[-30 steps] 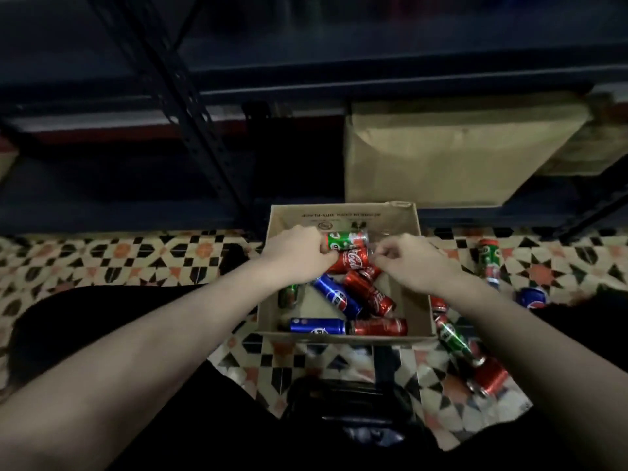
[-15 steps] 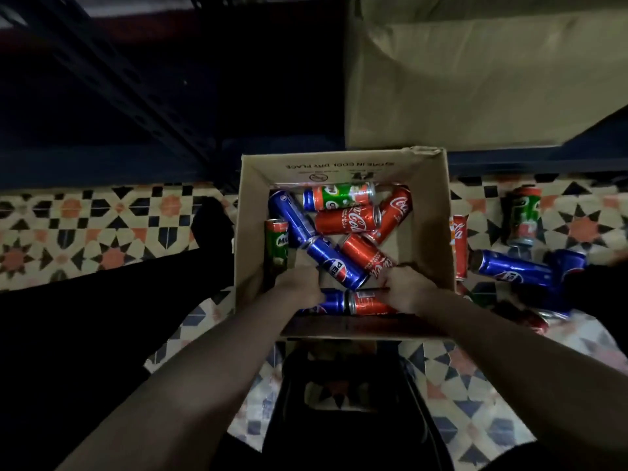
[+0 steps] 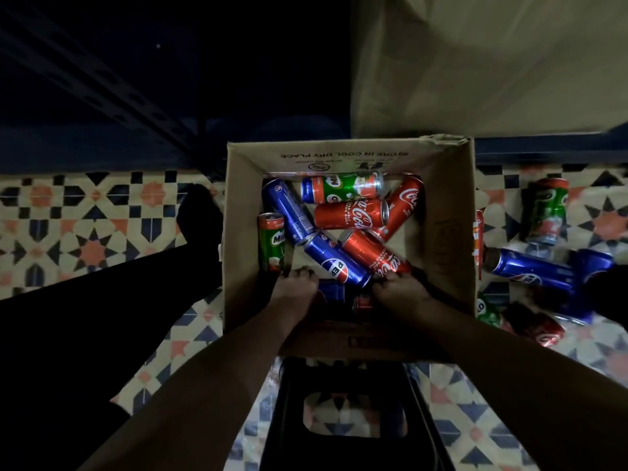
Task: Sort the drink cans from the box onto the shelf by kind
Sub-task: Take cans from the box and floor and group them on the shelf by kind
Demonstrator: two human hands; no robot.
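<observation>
While both hands reach into the box (image 3: 452, 212) at frame centre, left hand (image 3: 295, 289) fingers curl on a blue can (image 3: 331, 291); right hand (image 3: 401, 289) fingers grip a red can (image 3: 362, 301).

Glossy printed metal on the blue cans (image 3: 334, 263), red cans (image 3: 351, 215) and green cans (image 3: 341, 187) at frame centre, catching sharp highlights. Matt brown corrugated cardboard for the box (image 3: 452, 215), rough and torn at its upper right corner. Same dull cardboard on the bigger carton (image 3: 492, 62), upper right. Smooth patterned tile floor (image 3: 85, 226), left, faintly sheened. Dark painted perforated metal on the shelf frame (image 3: 112, 93), upper left. Black moulded plastic stool (image 3: 343, 419), bottom centre, slightly shiny.
</observation>
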